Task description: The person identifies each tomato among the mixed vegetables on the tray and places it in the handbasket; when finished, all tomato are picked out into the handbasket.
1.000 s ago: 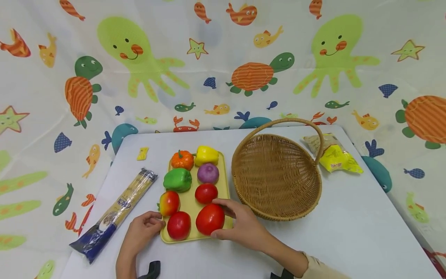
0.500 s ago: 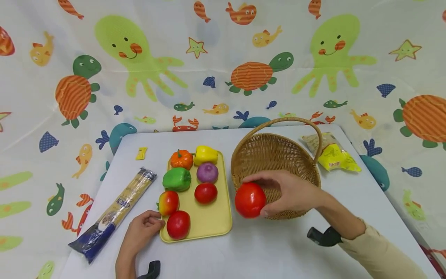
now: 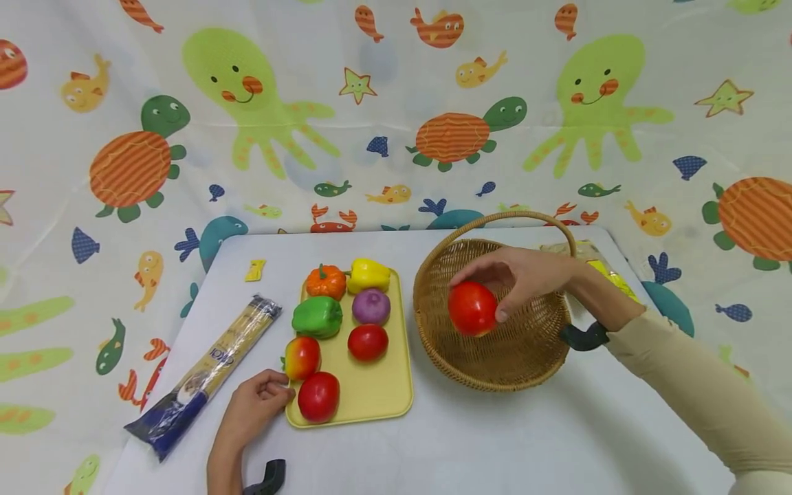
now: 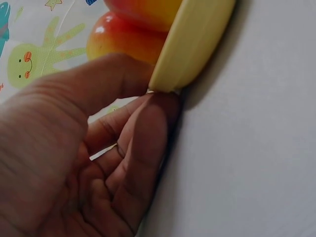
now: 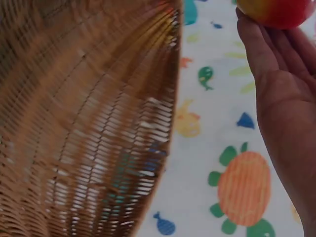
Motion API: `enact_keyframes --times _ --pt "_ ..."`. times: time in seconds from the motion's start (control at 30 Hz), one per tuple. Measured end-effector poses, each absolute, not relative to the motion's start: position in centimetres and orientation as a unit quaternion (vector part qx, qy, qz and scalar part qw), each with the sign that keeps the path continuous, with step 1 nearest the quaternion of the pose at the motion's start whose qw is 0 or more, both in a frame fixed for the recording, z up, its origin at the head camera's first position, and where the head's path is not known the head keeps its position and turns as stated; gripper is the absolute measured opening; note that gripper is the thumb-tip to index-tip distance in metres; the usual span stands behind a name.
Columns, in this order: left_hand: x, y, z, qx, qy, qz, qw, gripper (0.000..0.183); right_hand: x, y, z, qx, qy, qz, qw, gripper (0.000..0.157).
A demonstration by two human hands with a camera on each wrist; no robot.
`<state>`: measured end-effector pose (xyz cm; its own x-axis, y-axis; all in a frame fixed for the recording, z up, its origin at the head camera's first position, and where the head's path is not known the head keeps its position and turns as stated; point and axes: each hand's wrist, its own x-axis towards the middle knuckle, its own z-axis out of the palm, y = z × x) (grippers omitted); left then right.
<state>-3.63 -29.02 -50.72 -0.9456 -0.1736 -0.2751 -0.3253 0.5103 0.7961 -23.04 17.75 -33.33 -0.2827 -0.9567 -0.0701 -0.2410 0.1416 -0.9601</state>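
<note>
In the head view my right hand (image 3: pixel 526 276) grips a red round fruit (image 3: pixel 472 309), over the opening of a brown wicker basket (image 3: pixel 495 364). A yellowish patch shows on the fruit's underside in the right wrist view, where my palm and fingers (image 5: pixel 269 57) appear beside the basket wall (image 5: pixel 89 108). At the near left corner of a yellow tray (image 3: pixel 377 392), my left hand (image 3: pixel 254 405) pinches the rim between thumb and fingers; the left wrist view shows this tray edge (image 4: pixel 192 44) close up.
On the tray lie a pumpkin (image 3: pixel 326 282), yellow pepper (image 3: pixel 368 276), green pepper (image 3: pixel 317 317), purple onion (image 3: pixel 371 306) and several red fruits (image 3: pixel 318 397). A pasta packet (image 3: pixel 210 371) and small yellow wrapper (image 3: pixel 255 270) lie left. Behind my right arm is a yellow bag (image 3: pixel 609 275).
My right hand has lifted the red fruit off the tray's near right corner and carried it right and away from me, over the basket. My left hand has stayed at the tray.
</note>
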Motion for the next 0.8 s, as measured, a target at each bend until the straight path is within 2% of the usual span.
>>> enact_keyframes --times 0.33,0.57,0.8 --pt "-3.5 -28.9 -50.7 -0.152 0.863 0.475 0.079 0.027 -27.1 16.5 -37.4 -0.437 0.650 -0.441 0.437 0.066" --pt "-3.5 -29.0 -51.0 -0.157 0.860 0.479 0.081 0.027 -28.2 16.7 -40.2 -0.397 0.653 -0.422 0.488 0.068" --pt "-3.4 -28.9 -50.8 -0.158 0.858 0.482 0.081 0.026 -28.7 16.9 -41.8 -0.380 0.674 -0.407 0.486 0.071"
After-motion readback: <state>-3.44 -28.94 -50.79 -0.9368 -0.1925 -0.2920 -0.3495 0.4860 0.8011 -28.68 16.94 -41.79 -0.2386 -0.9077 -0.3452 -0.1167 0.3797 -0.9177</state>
